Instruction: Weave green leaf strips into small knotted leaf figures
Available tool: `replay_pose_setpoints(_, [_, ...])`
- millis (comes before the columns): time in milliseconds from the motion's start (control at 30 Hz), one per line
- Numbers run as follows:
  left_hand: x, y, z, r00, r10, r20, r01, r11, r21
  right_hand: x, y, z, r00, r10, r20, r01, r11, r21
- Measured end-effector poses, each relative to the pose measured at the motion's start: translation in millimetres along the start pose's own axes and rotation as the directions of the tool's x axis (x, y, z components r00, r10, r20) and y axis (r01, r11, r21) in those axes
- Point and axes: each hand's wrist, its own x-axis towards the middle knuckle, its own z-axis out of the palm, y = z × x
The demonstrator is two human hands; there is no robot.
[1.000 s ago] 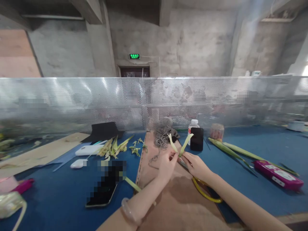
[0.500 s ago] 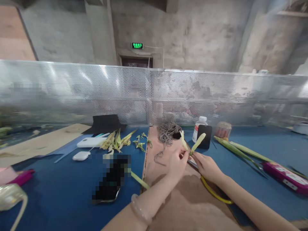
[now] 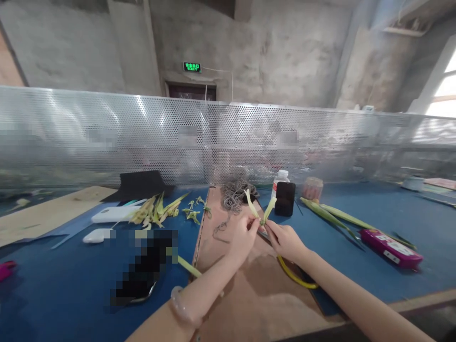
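Observation:
My left hand and my right hand meet above the brown board, fingertips closed in a pinch. Between them is a pale green leaf strip, its two free ends sticking up in a V. A small darker green knot or fold shows where the fingers come together; its lower part is hidden by them. Under my right hand a yellow curved band lies at the board's edge. Just beyond the hands is a tangle of grey yarn.
A black phone-like slab leans by a white bottle. Long leaves and a magenta box lie right. Leaf scraps, small knotted leaf pieces and a dark phone lie left. A perforated metal screen stands behind.
The view has turned to the right, so everything sits further left in the picture. Both hands still pinch the leaf strip, with its two ends pointing up.

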Motion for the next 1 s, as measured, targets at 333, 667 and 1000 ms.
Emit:
replay_pose_setpoints(333, [-0.6, 0.0, 0.5, 0.998, 0.035, -0.056, -0.029, 0.995, 0.098, 0.3, -6.1, 6.1, 0.999, 0.045, -0.021, -0.046, 0.998, -0.049])
replay_pose_setpoints(667, [-0.6, -5.7, -0.6, 0.992, 0.046, -0.121, -0.027, 0.987, 0.157, 1.6, -8.4, 4.8, 1.000, 0.027, -0.015, -0.027, 0.999, -0.045])
replay_pose_setpoints(1000, [-0.5, -4.5, 0.1, 0.988, 0.024, -0.150, -0.004, 0.992, 0.128, 0.7, -9.9, 0.9, 1.000, 0.009, -0.015, -0.009, 1.000, -0.006])
